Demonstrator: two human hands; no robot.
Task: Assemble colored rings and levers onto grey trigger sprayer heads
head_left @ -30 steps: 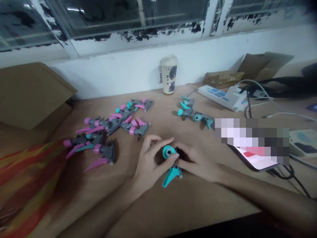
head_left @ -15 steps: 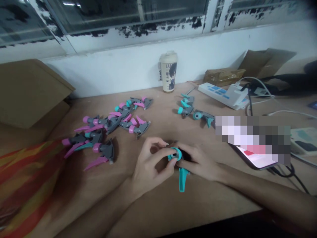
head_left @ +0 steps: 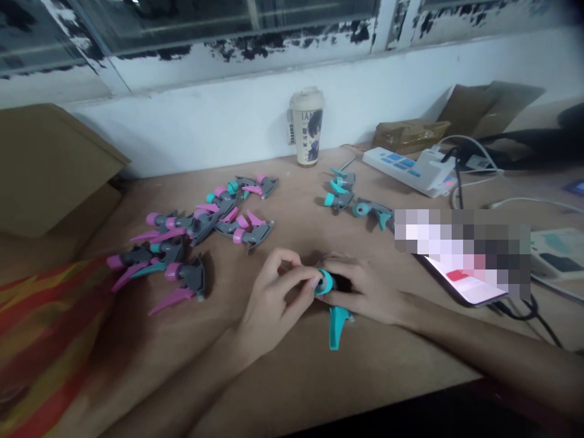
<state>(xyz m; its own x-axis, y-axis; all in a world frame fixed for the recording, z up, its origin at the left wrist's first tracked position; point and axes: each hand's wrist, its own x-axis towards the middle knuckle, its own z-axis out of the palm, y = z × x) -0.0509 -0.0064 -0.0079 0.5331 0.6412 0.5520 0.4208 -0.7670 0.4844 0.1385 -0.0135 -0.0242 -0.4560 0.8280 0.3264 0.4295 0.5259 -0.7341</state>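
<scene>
A grey trigger spray head with a teal collar and a teal trigger [head_left: 336, 328] is wrapped in the fingers of my right hand [head_left: 358, 283]. Its collar opening faces left, toward my left hand [head_left: 278, 298]. The thumb and fingertips of that hand are pinched together at the mouth of the collar. Whatever lies between them is too small or too hidden to make out. Left of my hands lies a pile of grey spray heads [head_left: 201, 222], mostly with pink collars and triggers. Several teal ones [head_left: 342, 198] lie beyond my right hand.
A printed coffee cup [head_left: 308, 128] stands by the wall. To the right are a power strip [head_left: 401, 167] with cables and a lit phone [head_left: 469, 289]. Cardboard [head_left: 50, 170] and a red-yellow bag [head_left: 59, 328] border the left side.
My left fingertips have shifted from around the collar's rim to a closed pinch at its opening. My right hand still holds the spray head; the view has moved slightly.
</scene>
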